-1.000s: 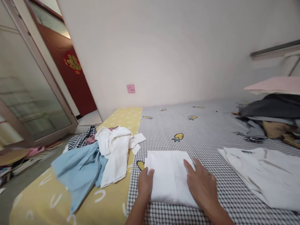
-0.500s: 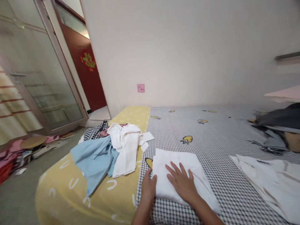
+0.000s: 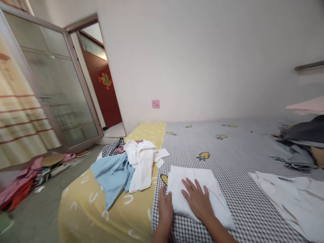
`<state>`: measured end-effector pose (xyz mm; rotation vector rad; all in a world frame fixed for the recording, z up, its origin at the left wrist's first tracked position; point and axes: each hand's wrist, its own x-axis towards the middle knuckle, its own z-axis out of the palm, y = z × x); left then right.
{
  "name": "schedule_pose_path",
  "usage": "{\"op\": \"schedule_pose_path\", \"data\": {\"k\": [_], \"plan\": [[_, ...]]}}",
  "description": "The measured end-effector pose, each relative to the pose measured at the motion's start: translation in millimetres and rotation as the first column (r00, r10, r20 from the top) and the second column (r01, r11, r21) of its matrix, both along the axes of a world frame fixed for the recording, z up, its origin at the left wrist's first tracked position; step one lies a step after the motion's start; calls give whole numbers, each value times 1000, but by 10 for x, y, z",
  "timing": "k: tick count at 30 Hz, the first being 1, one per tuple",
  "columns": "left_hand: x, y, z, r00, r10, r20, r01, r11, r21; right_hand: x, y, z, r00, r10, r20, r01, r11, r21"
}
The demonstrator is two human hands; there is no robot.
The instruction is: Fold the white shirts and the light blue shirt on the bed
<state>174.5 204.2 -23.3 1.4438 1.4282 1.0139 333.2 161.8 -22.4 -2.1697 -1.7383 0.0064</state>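
Note:
A folded white cloth (image 3: 199,180) lies on the grey checked bedsheet (image 3: 235,145), and my right hand (image 3: 197,199) rests flat on top of it with fingers spread. My left hand (image 3: 165,206) touches the cloth's left edge without visibly gripping it. To the left, a white shirt (image 3: 143,165) lies crumpled over a light blue garment (image 3: 111,175) and a black-and-white checked cloth (image 3: 113,148). The cloth's lower edge is partly hidden by my hands.
A flat white garment (image 3: 286,199) lies to the right, below a dark clothing pile (image 3: 303,131) and a pink sheet (image 3: 306,106). A yellow bed cover (image 3: 101,216) lies left. Books and clothes (image 3: 37,172) lie on the floor beyond the bed, near a glass door (image 3: 55,91).
My right hand has moved from the cloth's right edge onto its top, and the cloth's right corner now reaches lower. The view has swung left, shifting the room to the right.

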Motion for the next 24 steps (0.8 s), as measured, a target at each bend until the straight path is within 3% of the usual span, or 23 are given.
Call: {"op": "schedule_pose_path", "data": {"k": [8,12,15,17,19,21,22,24], "plan": [[-18,12,61,989,41,-141,-46,999,-29,24,18,-46,999,28,40,-27,1000,-13],[-106,68,194,961,100,-258,-114,993,-42,19,24,-22,999,16,34,-15,999,-45],[20,43,414,885,246,-394,-178,963,203,15,33,-4,1000,-7,28,10,995,-102],[238,0,557,839,270,-472,-50,903,427,20,34,-1,999,-13,36,18,990,-140],[490,-41,627,828,142,-542,204,824,528,28,29,-1,998,11,57,-2,986,-167],[682,-56,595,791,-54,-609,429,759,490,32,22,7,996,49,71,-35,981,-191],[736,-48,545,763,-141,-631,497,752,433,31,20,16,996,61,68,-46,979,-199],[763,0,406,723,-250,-644,537,790,296,25,27,36,998,54,40,-45,979,-200]]}}
